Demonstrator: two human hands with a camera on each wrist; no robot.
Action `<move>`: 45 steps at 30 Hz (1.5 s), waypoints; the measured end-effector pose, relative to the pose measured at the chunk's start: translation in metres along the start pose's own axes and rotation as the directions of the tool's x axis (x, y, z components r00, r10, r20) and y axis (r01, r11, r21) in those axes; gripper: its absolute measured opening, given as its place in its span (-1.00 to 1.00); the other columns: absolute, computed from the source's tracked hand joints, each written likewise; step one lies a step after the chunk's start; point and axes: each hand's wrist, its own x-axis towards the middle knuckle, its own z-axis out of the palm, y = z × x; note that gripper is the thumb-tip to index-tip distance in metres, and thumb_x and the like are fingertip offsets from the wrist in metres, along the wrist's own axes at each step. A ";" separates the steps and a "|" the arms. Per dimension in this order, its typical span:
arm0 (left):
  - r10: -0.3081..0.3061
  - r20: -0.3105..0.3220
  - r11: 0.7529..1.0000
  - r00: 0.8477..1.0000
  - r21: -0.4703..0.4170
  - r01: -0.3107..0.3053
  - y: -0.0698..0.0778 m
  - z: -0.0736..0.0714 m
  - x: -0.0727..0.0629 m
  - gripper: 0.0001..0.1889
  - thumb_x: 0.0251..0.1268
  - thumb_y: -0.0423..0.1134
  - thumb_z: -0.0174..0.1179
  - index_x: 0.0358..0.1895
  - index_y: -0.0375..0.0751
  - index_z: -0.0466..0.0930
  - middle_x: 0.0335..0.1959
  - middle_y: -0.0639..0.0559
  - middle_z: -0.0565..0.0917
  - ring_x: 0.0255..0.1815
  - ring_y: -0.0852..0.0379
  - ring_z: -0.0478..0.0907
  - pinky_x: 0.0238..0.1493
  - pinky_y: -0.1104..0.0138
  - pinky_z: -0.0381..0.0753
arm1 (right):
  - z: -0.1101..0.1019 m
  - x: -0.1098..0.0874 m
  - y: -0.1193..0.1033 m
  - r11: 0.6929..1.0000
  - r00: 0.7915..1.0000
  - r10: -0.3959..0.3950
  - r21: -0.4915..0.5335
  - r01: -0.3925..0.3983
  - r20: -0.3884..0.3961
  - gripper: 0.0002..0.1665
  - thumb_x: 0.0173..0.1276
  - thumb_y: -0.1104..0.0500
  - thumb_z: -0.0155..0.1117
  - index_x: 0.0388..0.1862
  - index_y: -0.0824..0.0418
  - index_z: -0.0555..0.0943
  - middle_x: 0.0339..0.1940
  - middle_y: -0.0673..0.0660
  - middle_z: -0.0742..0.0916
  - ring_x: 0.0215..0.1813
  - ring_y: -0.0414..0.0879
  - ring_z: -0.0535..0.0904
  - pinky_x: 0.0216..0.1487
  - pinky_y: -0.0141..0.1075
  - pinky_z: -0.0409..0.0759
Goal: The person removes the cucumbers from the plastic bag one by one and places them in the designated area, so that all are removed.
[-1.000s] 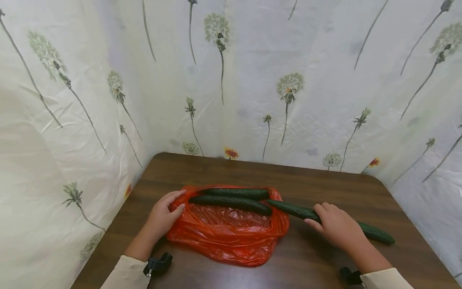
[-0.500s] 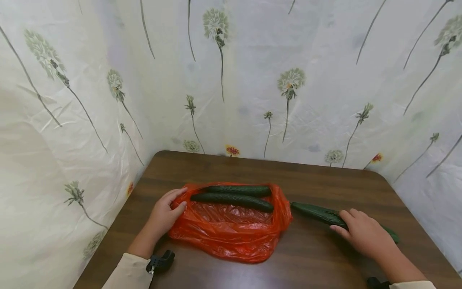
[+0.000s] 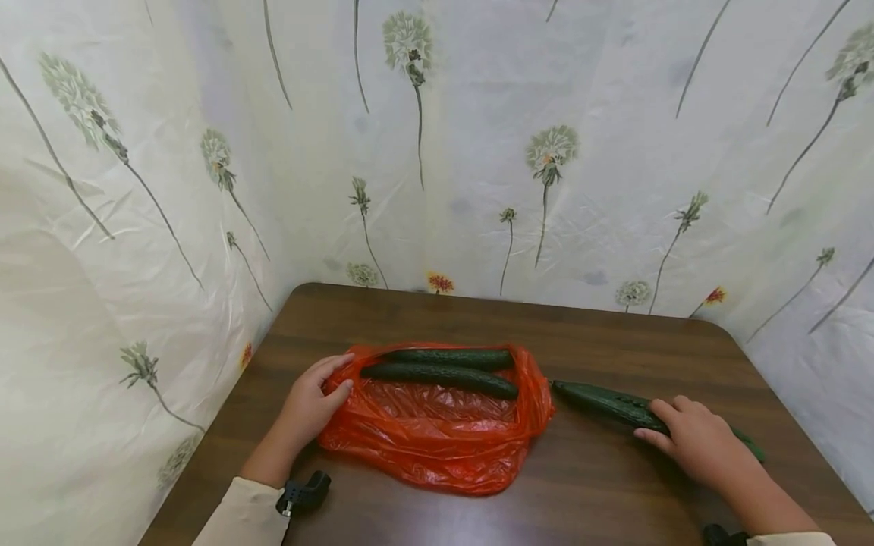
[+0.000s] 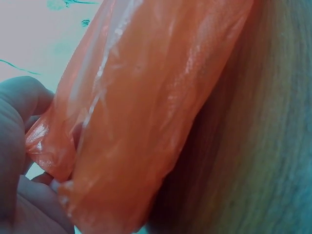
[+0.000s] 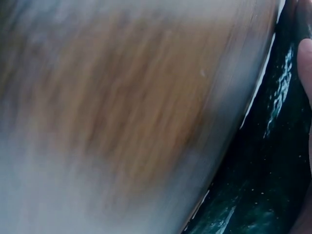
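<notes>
Head cam: Brown wood-grain table (image 3: 614,341) meets a pale sheet (image 3: 471,152) w/ dandelion print behind and at 9 o'clock. Red bag (image 3: 437,459) sits at 6 o'clock, mouth open; near cuke (image 3: 440,377) and far cuke (image 3: 454,357) lie side by side in it, approx. 9-to-3. L hand (image 3: 314,402) pinches bag's rim at 9 o'clock; R hand (image 3: 703,440), at 4 o'clock, grips held cuke (image 3: 604,404), tip toward 10, just beside bag. Bag's rim stands betw. that tip and other cukes. Black mount (image 3: 303,493) on L wrist, cream sleeves (image 3: 239,516).

L wrist cam: bag film fills ctr., thumb/fingers round its edge at 8–9.

R wrist cam: held cuke runs 1-to-5 o'clock, fingertip on it at 3; table blurred.
</notes>
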 end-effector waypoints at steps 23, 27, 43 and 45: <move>0.011 -0.001 1.000 1.000 0.008 -0.011 0.002 -0.003 0.000 -0.52 0.45 -0.28 0.34 0.40 -0.10 0.61 0.40 -0.14 0.58 0.46 -0.20 0.47 0.47 -0.15 0.43 | -0.001 -0.003 -0.002 0.997 1.000 0.004 -0.074 -0.004 -0.011 -0.38 0.27 -0.28 0.47 0.07 0.14 0.68 -0.31 0.04 0.56 -0.42 -0.12 0.40 -0.56 -0.20 0.38; 0.008 0.001 1.000 1.000 0.012 -0.008 0.002 -0.001 -0.001 -0.52 0.45 -0.28 0.34 0.40 -0.11 0.61 0.40 -0.16 0.57 0.47 -0.21 0.46 0.48 -0.15 0.42 | -0.001 -0.003 0.000 0.997 1.000 0.008 -0.074 -0.007 0.006 -0.37 0.26 -0.28 0.48 0.05 0.16 0.68 -0.30 0.04 0.55 -0.40 -0.11 0.41 -0.55 -0.18 0.39; 0.012 -0.010 1.000 1.000 0.017 -0.012 0.000 0.001 -0.001 -0.54 0.44 -0.29 0.35 0.38 -0.09 0.62 0.39 -0.13 0.59 0.46 -0.20 0.47 0.47 -0.16 0.42 | -0.002 -0.004 -0.003 0.998 0.999 0.038 -0.051 -0.039 -0.011 -0.31 0.17 -0.32 0.54 -0.05 0.21 0.63 -0.24 0.14 0.64 -0.33 0.02 0.57 -0.51 -0.05 0.54; 0.015 -0.011 1.000 1.000 0.015 -0.015 0.001 0.000 0.000 -0.54 0.44 -0.29 0.35 0.38 -0.10 0.63 0.39 -0.13 0.59 0.46 -0.20 0.46 0.47 -0.16 0.42 | -0.002 -0.005 -0.004 0.998 0.999 0.031 -0.053 -0.032 -0.028 -0.31 0.15 -0.31 0.55 -0.04 0.20 0.64 -0.22 0.16 0.64 -0.32 0.03 0.57 -0.51 -0.06 0.55</move>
